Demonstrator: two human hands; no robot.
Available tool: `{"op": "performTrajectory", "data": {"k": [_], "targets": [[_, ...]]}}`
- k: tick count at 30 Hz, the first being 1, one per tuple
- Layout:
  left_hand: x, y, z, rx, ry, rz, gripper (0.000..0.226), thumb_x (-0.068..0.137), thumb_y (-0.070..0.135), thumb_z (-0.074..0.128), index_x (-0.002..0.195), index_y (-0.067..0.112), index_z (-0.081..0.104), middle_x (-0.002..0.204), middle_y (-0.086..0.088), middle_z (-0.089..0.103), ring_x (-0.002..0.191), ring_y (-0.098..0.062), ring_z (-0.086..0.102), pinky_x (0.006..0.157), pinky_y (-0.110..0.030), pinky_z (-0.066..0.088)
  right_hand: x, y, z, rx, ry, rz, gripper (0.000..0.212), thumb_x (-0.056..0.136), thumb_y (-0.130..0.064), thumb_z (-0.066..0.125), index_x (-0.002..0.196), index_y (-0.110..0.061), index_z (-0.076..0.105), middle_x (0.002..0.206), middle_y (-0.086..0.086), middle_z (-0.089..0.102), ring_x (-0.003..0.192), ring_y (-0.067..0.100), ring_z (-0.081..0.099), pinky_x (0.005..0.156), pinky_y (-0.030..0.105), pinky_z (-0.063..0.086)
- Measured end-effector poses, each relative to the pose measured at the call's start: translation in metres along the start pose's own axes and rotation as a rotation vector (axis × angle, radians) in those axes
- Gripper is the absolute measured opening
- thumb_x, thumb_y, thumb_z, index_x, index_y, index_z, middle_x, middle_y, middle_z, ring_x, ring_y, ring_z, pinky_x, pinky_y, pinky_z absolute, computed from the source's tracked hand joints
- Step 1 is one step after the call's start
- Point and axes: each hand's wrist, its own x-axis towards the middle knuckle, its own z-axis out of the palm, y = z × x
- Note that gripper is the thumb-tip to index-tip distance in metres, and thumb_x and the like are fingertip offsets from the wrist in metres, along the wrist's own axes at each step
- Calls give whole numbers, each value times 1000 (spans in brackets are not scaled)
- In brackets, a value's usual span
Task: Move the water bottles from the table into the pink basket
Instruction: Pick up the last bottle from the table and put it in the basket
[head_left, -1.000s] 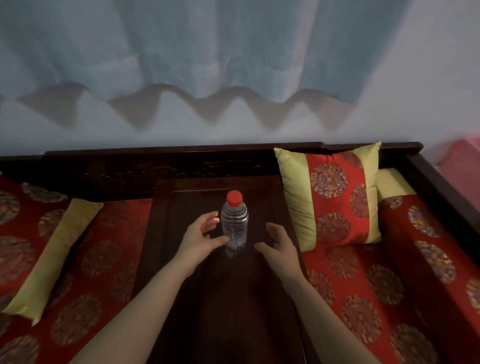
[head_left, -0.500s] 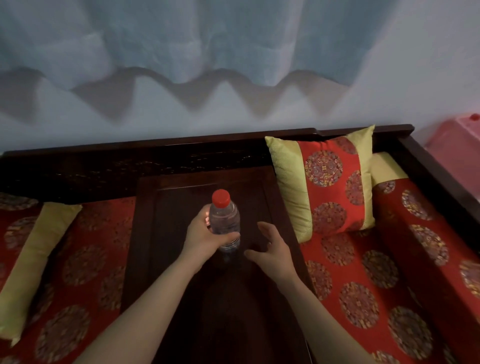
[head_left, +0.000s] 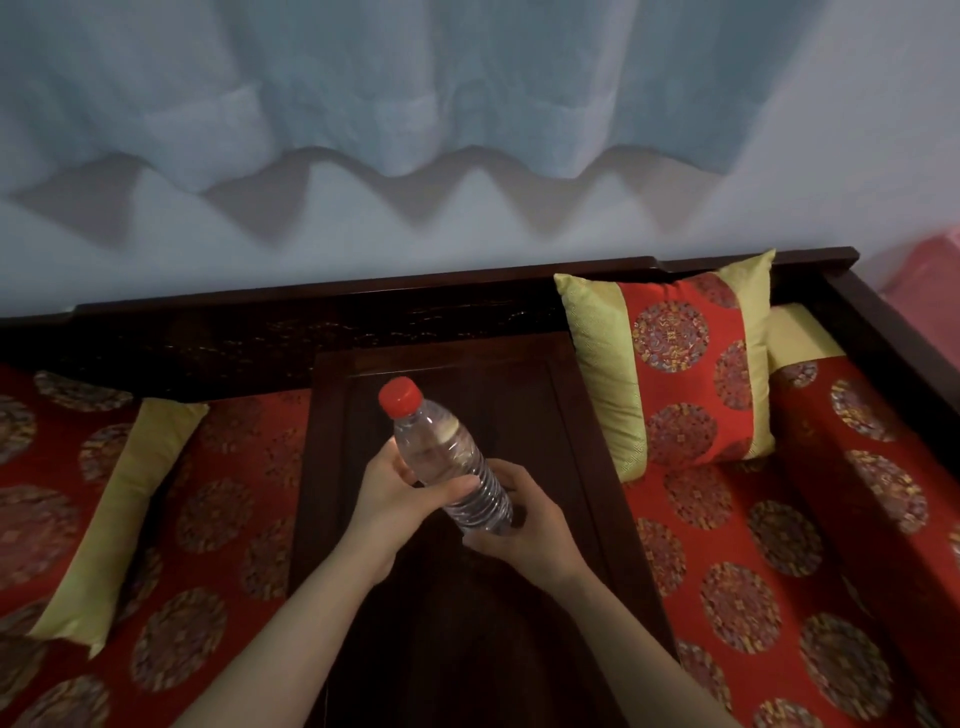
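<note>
Clear ribbed plastic water bottle with red cap is now off the dark wooden desk, tilted cap-left; earlier it stood upright. Left hand fingers wrap its middle, right hand fingers now curl around its base. No label readable. Pink basket cut off at right edge.

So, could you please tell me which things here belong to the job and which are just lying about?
Job: water bottle, left hand, right hand, table, pink basket.
Lying about: upright cushion, flat yellow cushion, curtain.
</note>
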Motion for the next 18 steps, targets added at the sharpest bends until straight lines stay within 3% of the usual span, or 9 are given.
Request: {"op": "performTrajectory", "data": {"k": [3, 6, 8, 14, 18], "targets": [[-19, 9, -4, 15, -15, 9, 57, 58, 20, 90, 108, 30, 63, 102, 7, 75, 97, -6, 69, 81, -24, 52, -15, -10, 4, -15, 19, -38, 70, 58, -31, 88, 121, -36, 58, 112, -7, 69, 100, 9, 67, 86, 32, 56], [-39, 24, -10, 12, -64, 26, 62, 60, 26, 89, 115, 30, 59, 106, 8, 73, 101, -5, 68, 81, -21, 53, -33, -21, 2, -34, 47, -93, 66, 58, -30, 88, 116, -43, 60, 108, -13, 71, 95, 3, 67, 78, 14, 50], [-55, 35, -15, 7, -71, 43, 62, 59, 35, 86, 115, 29, 60, 107, 13, 73, 101, -2, 67, 83, -21, 52, -46, -28, -1, -44, 53, -118, 65, 58, -31, 89, 116, -42, 62, 107, -14, 71, 95, 1, 66, 77, 9, 48], [-111, 56, -16, -29, 19, 156, 71, 56, 34, 88, 119, 39, 57, 112, 11, 71, 103, -5, 67, 81, -23, 54, -91, -44, -14, -50, 35, -190, 65, 56, -32, 89, 113, -45, 62, 110, -12, 69, 98, 2, 66, 79, 11, 49], [-150, 62, -5, 10, 52, 206, 59, 53, 39, 89, 103, 45, 60, 106, 17, 71, 98, -3, 68, 72, -16, 54, -129, -49, -28, -66, 12, -228, 64, 55, -33, 89, 113, -44, 63, 110, -11, 70, 97, 6, 66, 81, 15, 51]]}}
